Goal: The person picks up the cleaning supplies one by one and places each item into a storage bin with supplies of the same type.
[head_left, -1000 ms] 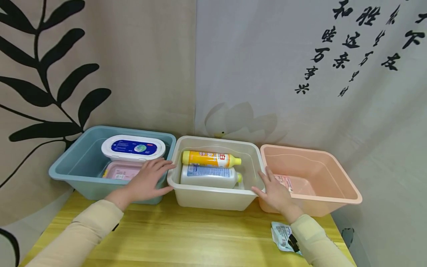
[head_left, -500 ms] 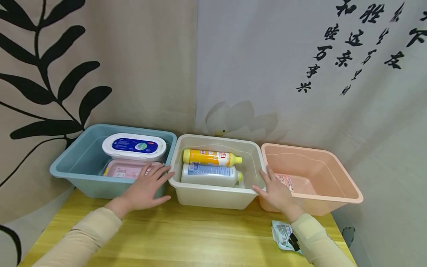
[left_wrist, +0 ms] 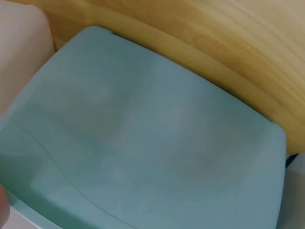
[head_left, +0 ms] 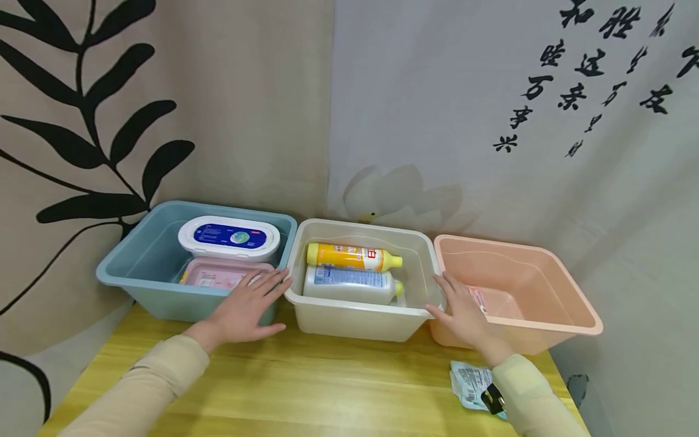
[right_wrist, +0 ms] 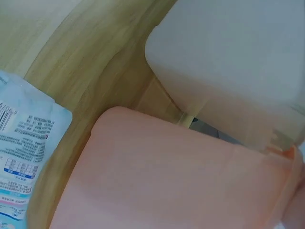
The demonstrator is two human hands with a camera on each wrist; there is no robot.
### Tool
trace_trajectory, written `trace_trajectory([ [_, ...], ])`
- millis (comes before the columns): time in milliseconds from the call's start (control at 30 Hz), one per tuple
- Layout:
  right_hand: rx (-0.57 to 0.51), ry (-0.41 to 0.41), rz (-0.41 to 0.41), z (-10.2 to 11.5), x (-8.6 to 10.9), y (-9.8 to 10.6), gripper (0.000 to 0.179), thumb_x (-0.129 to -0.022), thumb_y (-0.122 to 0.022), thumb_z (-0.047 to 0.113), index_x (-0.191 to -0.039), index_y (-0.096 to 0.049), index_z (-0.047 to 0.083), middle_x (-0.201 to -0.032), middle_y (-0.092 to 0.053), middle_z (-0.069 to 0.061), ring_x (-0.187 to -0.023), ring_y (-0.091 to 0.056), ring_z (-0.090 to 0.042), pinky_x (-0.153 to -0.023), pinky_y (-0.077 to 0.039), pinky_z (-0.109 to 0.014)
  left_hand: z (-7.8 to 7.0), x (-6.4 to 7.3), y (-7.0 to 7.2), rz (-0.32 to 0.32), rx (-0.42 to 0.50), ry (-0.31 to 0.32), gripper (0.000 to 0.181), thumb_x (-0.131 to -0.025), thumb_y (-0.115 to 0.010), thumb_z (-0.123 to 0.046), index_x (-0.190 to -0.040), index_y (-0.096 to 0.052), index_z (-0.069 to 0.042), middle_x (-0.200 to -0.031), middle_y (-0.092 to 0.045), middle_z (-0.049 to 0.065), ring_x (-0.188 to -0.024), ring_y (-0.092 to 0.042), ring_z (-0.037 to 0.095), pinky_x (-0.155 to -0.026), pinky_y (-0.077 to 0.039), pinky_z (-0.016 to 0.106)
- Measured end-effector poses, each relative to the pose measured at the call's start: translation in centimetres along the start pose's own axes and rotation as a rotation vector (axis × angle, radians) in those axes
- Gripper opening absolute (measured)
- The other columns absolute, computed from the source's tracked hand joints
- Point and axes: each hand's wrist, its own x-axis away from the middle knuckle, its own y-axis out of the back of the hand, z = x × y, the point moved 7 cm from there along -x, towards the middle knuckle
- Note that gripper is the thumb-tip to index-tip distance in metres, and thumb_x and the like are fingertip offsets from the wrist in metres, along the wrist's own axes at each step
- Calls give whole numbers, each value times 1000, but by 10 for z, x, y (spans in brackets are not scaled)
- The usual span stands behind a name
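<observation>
In the head view, a white bin stands between a blue bin and a pink bin. My left hand lies with spread fingers over the blue bin's front right corner, fingertips right at the white bin's left rim. On the other side, my right hand has its fingers spread at the white bin's right rim, its palm overlapping the pink bin's near left side. The white bin holds a yellow bottle and a white bottle with a yellow cap.
Inside the blue bin sit a white oval tub with a blue label and a pink package. A packet lies in the pink bin, partly hidden. A light blue pouch rests on the wooden table. A printed curtain hangs behind.
My left hand has drawn slightly back toward me, its thumb dropping away from the white bin's rim. My right hand stays at its rim. The head view has shifted slightly.
</observation>
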Motion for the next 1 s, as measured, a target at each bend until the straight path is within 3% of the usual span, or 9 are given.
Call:
trace_trajectory([
  [133, 25, 71, -26, -1, 10, 6, 69, -81, -66, 34, -138, -41, 4, -142, -40, -24, -128, -36, -45, -101, -28, -66, -1, -2, -1, -7, -1, -8, 85, -81, -54, -63, -143, -37, -8, -148, -37, 14, -134, -38, 34, -109, -28, 53],
  [400, 79, 101, 67, -2, 32, 9, 81, -79, -66, 47, -144, -33, 14, -150, -29, -19, -136, -23, -44, -107, -12, -64, 2, -1, -5, 32, -3, 5, 86, -80, -57, -60, -144, -34, -8, -150, -34, 13, -137, -34, 33, -111, -25, 52],
  [600, 110, 126, 12, -7, 53, 19, 85, -77, -64, 52, -146, -31, 15, -151, -26, -18, -140, -15, -40, -106, -9, -69, 1, -2, -4, -16, -5, -21, 85, -81, -53, -64, -143, -37, -7, -149, -37, 13, -134, -37, 33, -109, -28, 52],
  [800, 119, 175, -42, -15, 83, 21, 83, -79, -60, 56, -145, -33, 13, -155, -20, -13, -146, 0, -29, -108, -2, -69, 0, -2, -4, -19, 2, -22, 85, -84, -44, -69, -143, -37, -7, -149, -37, 13, -134, -37, 33, -109, -28, 51],
  [1000, 167, 265, -95, -22, 113, 14, 84, -82, -47, 68, -144, -36, 12, -152, -24, -17, -145, -5, -32, -111, 1, -64, 0, -2, -3, -30, -10, -29, 85, -82, -49, -67, -142, -37, -7, -148, -37, 13, -134, -38, 33, -109, -29, 51],
])
